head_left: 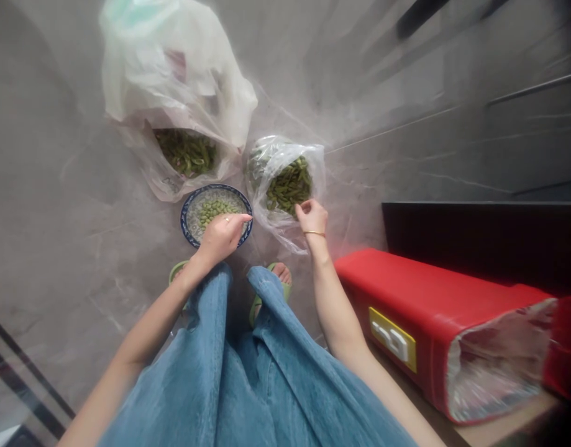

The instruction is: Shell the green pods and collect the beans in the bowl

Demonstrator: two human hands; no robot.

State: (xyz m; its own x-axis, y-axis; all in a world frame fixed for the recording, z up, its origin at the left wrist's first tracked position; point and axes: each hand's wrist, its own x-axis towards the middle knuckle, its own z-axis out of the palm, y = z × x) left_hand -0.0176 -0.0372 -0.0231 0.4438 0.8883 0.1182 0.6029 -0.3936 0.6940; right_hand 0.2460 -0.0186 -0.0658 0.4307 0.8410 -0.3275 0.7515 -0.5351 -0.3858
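Note:
My left hand (pixel 223 236) is over the right part of a blue-rimmed patterned plate (pixel 190 233). Its thumb and fingers are pressed together, and whatever they may hold is hidden. Shelled green beans (pixel 214 210) lie on the plate beneath it. At the near right edge of a small clear plastic bag (pixel 317 162), my right hand (pixel 313 218) has its fingers closed; I cannot make out anything in them. Green pods (pixel 292 185) fill that bag's mouth. A larger white plastic bag (pixel 173 81) stands behind the plate, with more green pods (pixel 186 152) showing in its opening.
A red box-shaped insulated bag (pixel 420 285) with a silvery lining lies to the right, beside a dark panel (pixel 481 242). Grey marbled floor (pixel 71 186) stretches around the bags. My feet in green slippers (pixel 285 288) are close behind the plate.

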